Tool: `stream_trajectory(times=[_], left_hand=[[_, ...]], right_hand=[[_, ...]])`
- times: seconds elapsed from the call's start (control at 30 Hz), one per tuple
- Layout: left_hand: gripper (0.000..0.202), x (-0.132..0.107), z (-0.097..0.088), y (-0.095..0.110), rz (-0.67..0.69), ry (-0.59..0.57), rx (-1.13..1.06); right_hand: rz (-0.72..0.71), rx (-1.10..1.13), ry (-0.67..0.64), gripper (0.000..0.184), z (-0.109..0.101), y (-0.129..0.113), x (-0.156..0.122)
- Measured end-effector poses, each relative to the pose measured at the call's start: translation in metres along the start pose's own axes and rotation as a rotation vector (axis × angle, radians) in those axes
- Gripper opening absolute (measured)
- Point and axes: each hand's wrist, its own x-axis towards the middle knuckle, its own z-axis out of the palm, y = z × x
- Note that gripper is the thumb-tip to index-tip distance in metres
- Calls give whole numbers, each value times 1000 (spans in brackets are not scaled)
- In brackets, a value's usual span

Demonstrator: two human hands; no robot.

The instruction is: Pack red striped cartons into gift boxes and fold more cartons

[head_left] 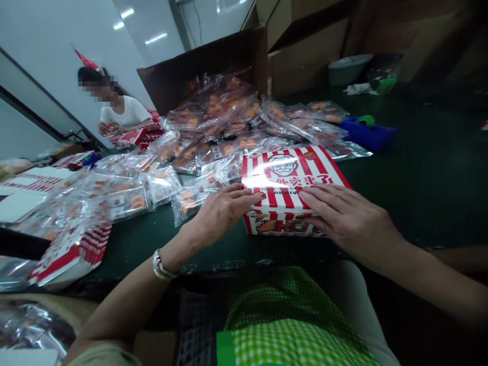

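A red-and-white striped carton (290, 178) with a printed face and lettering lies shut on the dark green table (427, 173) right in front of me. My left hand (223, 209) rests flat on the lid's near left corner, fingers stretched out. My right hand (343, 216) lies flat over the lid's near right edge, fingers spread, thumb down the front wall. Neither hand grips anything. A metal bracelet (163, 266) sits on my left wrist.
Several clear food packets (213, 127) are heaped behind and left of the carton, spilling from an open cardboard box (206, 66). Flat striped cartons (72, 251) lie at the left. A blue tape dispenser (368, 133) is at the right. A person in white (122, 109) sits at the far left.
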Motion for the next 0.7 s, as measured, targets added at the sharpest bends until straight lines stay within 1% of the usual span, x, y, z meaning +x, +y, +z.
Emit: stream_trajectory(times=[0.1,0.17,0.23,0.33,0.4,0.47,0.57,0.63,0.7], left_hand=[[29,-2,9,3,-59,79,-14],[30,-8,19,8,-96,127,-11],[34,-17,31,12,-124,138,17],[41,-32,49,16,-140,148,120],[42,-37,54,18,-132,168,210],[41,-34,50,20,-138,146,281],[34,-15,32,25,-138,46,299],[33,5,23,27,-64,-13,240],[35,23,25,28,76,-29,162]], right_hand=[[-11,-20,-4,38,1,-1,1],[-25,-46,0,36,2,-2,2],[-27,-55,4,36,2,-2,1],[-25,-46,-3,39,3,0,-3],[-34,-49,-16,39,3,0,-5],[-56,-61,-27,38,2,0,-6],[-79,-77,-19,37,0,-1,-4],[-73,-79,-11,37,0,1,-3],[-67,-81,-4,37,2,5,-1]])
